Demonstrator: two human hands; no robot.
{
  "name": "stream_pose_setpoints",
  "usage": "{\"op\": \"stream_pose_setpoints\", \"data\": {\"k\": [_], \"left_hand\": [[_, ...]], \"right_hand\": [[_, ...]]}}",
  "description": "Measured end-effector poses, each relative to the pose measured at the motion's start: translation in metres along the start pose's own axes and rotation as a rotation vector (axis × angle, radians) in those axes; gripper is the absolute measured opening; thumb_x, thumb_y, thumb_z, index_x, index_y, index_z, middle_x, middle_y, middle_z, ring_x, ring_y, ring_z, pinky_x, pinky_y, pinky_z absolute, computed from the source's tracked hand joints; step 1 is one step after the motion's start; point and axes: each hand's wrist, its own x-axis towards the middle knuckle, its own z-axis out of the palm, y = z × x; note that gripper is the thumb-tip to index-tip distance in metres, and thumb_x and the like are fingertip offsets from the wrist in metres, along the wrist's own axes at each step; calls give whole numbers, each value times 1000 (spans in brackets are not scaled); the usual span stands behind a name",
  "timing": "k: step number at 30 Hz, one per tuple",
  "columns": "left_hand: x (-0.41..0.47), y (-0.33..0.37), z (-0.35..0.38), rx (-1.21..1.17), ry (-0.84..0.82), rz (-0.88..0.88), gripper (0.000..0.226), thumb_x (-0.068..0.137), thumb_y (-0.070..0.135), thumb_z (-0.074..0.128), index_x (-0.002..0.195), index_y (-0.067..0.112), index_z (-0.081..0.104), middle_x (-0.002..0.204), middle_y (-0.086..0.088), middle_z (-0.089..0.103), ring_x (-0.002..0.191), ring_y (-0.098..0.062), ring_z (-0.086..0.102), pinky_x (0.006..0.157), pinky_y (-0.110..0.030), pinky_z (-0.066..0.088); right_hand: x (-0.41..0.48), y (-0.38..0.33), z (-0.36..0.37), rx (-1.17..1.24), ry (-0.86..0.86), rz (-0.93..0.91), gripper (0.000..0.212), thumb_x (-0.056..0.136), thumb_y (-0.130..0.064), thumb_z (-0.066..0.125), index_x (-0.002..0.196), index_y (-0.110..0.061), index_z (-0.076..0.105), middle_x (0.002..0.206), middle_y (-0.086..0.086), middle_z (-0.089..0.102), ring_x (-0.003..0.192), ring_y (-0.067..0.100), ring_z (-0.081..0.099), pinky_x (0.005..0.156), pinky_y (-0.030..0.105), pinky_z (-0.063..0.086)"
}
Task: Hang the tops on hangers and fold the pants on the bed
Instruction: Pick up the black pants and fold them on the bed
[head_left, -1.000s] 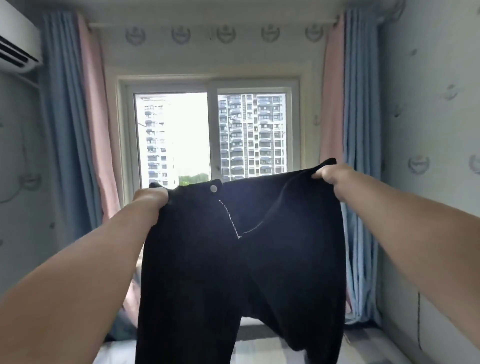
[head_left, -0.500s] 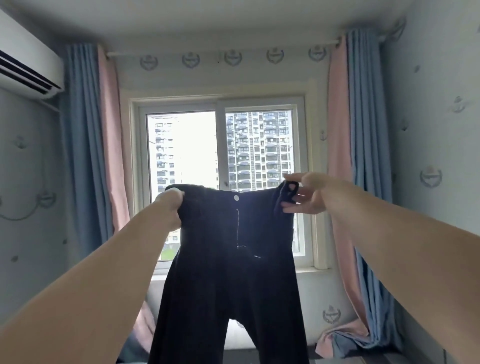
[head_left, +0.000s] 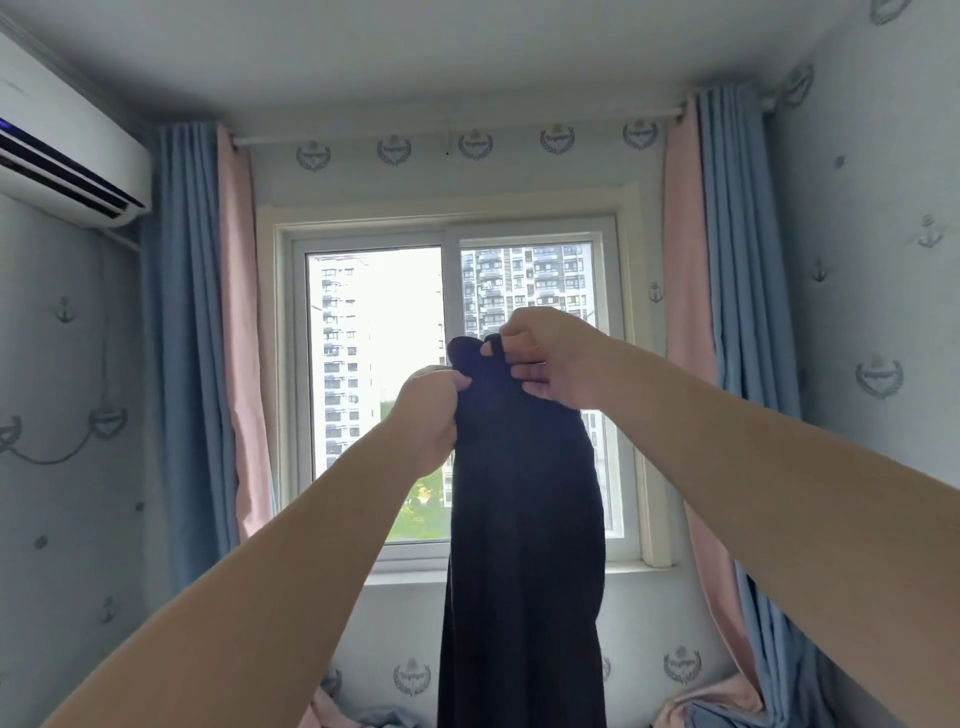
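While the pants (head_left: 524, 545) hang in the air before the window (head_left: 374, 322), left hand (head_left: 428, 415) and right hand (head_left: 545, 358) clamp curled fingers (head_left: 524, 371) on the waistband (head_left: 464, 354). The cloth looks soft, light and limp, likely best held at the waist corners.

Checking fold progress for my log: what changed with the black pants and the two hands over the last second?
The right hand carried its end of the waistband across to the left hand, so the black pants, spread wide before, now hang doubled lengthwise in one narrow column. Unchanged: both hands grip the waistband, and the pants stay held up before the window.
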Motion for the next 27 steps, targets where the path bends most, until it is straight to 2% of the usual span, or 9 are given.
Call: {"op": "stream_pose_setpoints", "data": {"k": [4, 7, 11, 13, 17, 20, 22, 24, 27], "left_hand": [[-8, 6, 6, -6, -208, 83, 13, 90, -4, 52, 102, -4, 57, 72, -3, 66, 59, -12, 64, 47, -17, 47], [-9, 3, 9, 45, -213, 93, 48, 84, -3, 71, 129, 0, 56, 104, -13, 72, 84, -22, 73, 62, -27, 55], [-8, -2, 15, -7, -79, 102, 43, 85, -10, 64, 127, -1, 60, 111, -18, 70, 94, -33, 70, 68, -35, 55], [-6, -3, 10, -65, -28, 94, 36, 87, -11, 59, 121, -1, 63, 106, -18, 70, 90, -34, 69, 68, -35, 53], [-8, -3, -14, -118, -37, 95, 31, 90, -5, 59, 117, 6, 68, 108, -15, 75, 95, -34, 72, 73, -38, 57], [-8, -1, -37, -169, -51, 93, 30, 93, -1, 58, 119, 10, 69, 109, -11, 75, 97, -32, 71, 75, -38, 55], [-7, 1, -51, -203, -58, 78, 27, 94, 3, 58, 116, 13, 71, 105, -8, 76, 95, -30, 71, 74, -36, 55], [-7, 2, -62, -210, -66, 53, 26, 95, 7, 58, 116, 14, 71, 107, -8, 76, 97, -31, 71, 78, -39, 56], [-6, 0, -83, -193, -67, 18, 28, 96, 9, 58, 121, 14, 69, 114, -11, 75, 104, -33, 71, 86, -43, 56]], "right_hand": [[-5, -8, 6, -93, 37, -90, 22, 75, -29, 62, 95, -22, 70, 98, 3, 67, 82, 16, 54, 84, 31, 47], [-9, -13, 11, -162, 49, -162, 13, 81, -26, 59, 90, -19, 67, 92, 3, 66, 86, 18, 57, 90, 34, 47], [-20, -17, 12, -277, 38, -210, 19, 89, -25, 58, 93, -9, 68, 99, 9, 68, 91, 25, 63, 92, 33, 48], [-22, -13, 1, -452, 134, -278, 32, 96, -27, 57, 114, -4, 70, 122, 13, 68, 113, 29, 63, 99, 36, 50], [-29, 24, -37, -582, 541, -448, 70, 93, -51, 62, 152, -25, 35, 159, -1, 36, 144, 20, 34, 118, 48, 30], [-38, 69, -57, -174, 297, -150, 108, 78, -71, 64, 160, -33, 4, 168, -1, 16, 151, 27, 22, 121, 54, 22], [-43, 97, -55, 27, -21, 82, 98, 79, -76, 57, 158, -34, 17, 163, 4, 30, 147, 31, 34, 119, 53, 28], [-47, 116, -38, 154, -197, 178, 80, 82, -71, 61, 142, -18, 56, 144, 7, 58, 130, 30, 58, 104, 46, 50], [-48, 119, -2, 241, -110, 170, 50, 81, -51, 74, 114, -12, 76, 120, 9, 73, 105, 28, 72, 73, 35, 62]]}}
